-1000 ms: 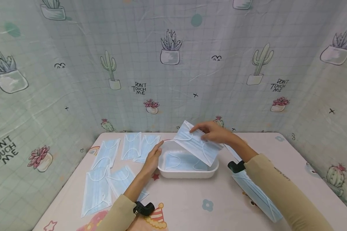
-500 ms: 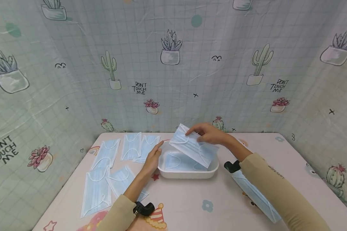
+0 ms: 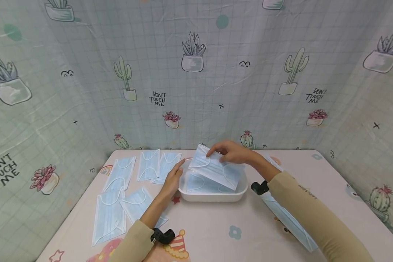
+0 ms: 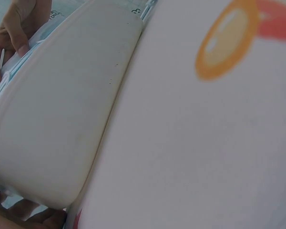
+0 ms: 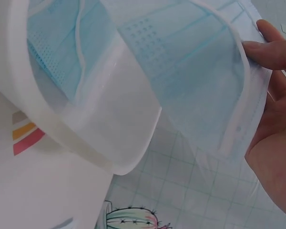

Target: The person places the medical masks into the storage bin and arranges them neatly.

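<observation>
Over the white plastic box [image 3: 213, 197], my right hand [image 3: 232, 152] pinches a light-blue face mask [image 3: 213, 167] between thumb and fingers. The mask slants, its lower right part inside the box; the right wrist view shows the thumb [image 5: 262, 53] on its edge by the white ear loop. Beneath it another face mask [image 3: 196, 183] lies flat in the box, partly covered. My left hand [image 3: 173, 180] rests against the box's left end with fingers fairly straight along the wall. In the left wrist view its fingers [image 4: 47, 218] touch the end wall, partly hidden.
Several face masks [image 3: 109, 218] lie spread on the left of the table [image 3: 209, 233], some overlapping. More masks [image 3: 291, 220] lie on the right, partly beneath my right forearm. A patterned curtain [image 3: 196, 91] stands behind the table and at both sides.
My right hand has moved left and slightly down with the face mask, which now sits further over the box. The left hand and the box have stayed in place.
</observation>
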`<state>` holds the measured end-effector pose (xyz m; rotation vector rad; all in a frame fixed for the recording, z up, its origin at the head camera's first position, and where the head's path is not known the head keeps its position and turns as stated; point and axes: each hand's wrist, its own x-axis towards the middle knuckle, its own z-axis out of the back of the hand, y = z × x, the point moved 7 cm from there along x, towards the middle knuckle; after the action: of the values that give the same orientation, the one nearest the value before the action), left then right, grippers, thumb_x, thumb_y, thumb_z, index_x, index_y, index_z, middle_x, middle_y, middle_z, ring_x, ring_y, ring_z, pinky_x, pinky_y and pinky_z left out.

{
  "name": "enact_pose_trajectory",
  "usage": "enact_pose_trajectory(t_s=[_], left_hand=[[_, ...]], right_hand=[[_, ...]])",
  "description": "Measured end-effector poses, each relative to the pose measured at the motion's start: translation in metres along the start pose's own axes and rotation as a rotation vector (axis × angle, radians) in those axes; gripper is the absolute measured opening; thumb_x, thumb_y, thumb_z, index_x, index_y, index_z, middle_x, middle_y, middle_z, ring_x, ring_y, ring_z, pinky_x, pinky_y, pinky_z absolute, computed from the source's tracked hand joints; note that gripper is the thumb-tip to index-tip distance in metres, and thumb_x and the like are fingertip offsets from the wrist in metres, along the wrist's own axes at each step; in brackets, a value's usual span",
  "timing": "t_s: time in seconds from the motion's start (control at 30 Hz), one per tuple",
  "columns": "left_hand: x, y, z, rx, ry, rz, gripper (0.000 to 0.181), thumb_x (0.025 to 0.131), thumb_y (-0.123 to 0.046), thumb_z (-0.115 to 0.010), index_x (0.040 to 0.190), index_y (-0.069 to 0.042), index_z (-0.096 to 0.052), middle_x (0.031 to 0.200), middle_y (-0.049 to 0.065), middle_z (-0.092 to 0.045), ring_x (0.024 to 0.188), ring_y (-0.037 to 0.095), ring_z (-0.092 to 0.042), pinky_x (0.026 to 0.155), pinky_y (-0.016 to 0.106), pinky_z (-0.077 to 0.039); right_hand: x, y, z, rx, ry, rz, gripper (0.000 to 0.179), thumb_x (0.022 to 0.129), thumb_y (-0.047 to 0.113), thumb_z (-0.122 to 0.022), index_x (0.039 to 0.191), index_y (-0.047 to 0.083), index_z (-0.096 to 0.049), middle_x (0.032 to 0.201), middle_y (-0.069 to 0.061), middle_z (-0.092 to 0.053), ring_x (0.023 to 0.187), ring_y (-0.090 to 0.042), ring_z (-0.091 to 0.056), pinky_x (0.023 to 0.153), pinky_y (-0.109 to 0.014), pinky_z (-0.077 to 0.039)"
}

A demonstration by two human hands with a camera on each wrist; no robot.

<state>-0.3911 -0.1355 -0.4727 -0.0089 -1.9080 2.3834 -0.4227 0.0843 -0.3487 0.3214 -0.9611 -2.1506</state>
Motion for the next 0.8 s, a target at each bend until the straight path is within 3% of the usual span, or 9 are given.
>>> enact_pose_trajectory(t_s=[0.13,0.4,0.6,0.8], left_hand=[[0.0,0.0,0.0,-0.013,0.002,-0.003,0.048,0.113,-0.027,-0.035,0.161,-0.024,-0.037,0.172,0.009,-0.026,0.161,0.036,-0.015,0.129,0.06,-0.01],[0.0,0.0,-0.001,-0.019,0.005,0.0,0.048,0.113,-0.028,-0.036,0.161,-0.025,-0.038,0.172,0.009,-0.026,0.161,0.035,-0.015,0.129,0.06,-0.01],[-0.001,0.0,0.0,-0.023,0.009,-0.001,0.048,0.113,-0.027,-0.035,0.161,-0.026,-0.037,0.172,0.009,-0.025,0.161,0.035,-0.015,0.129,0.061,-0.011],[0.0,0.0,0.0,-0.022,0.004,0.002,0.048,0.113,-0.027,-0.035,0.161,-0.026,-0.038,0.172,0.009,-0.026,0.16,0.035,-0.017,0.129,0.06,-0.011]], right_hand=[[0.004,0.0,-0.005,-0.012,0.046,0.017,0.049,0.082,-0.018,-0.057,0.12,0.006,-0.075,0.138,-0.015,-0.067,0.113,-0.022,-0.057,0.087,-0.025,-0.047],[0.006,0.002,-0.015,-0.033,0.126,0.002,0.051,0.08,-0.017,-0.06,0.122,0.008,-0.075,0.14,-0.014,-0.066,0.122,-0.025,-0.059,0.095,-0.03,-0.051],[0.007,0.005,-0.021,-0.056,0.19,-0.021,0.051,0.079,-0.016,-0.06,0.121,0.009,-0.076,0.136,-0.011,-0.068,0.12,-0.024,-0.058,0.1,-0.034,-0.048],[0.008,0.008,-0.026,-0.063,0.243,-0.011,0.05,0.079,-0.017,-0.061,0.119,0.008,-0.076,0.131,-0.01,-0.07,0.11,-0.021,-0.057,0.092,-0.031,-0.045]])
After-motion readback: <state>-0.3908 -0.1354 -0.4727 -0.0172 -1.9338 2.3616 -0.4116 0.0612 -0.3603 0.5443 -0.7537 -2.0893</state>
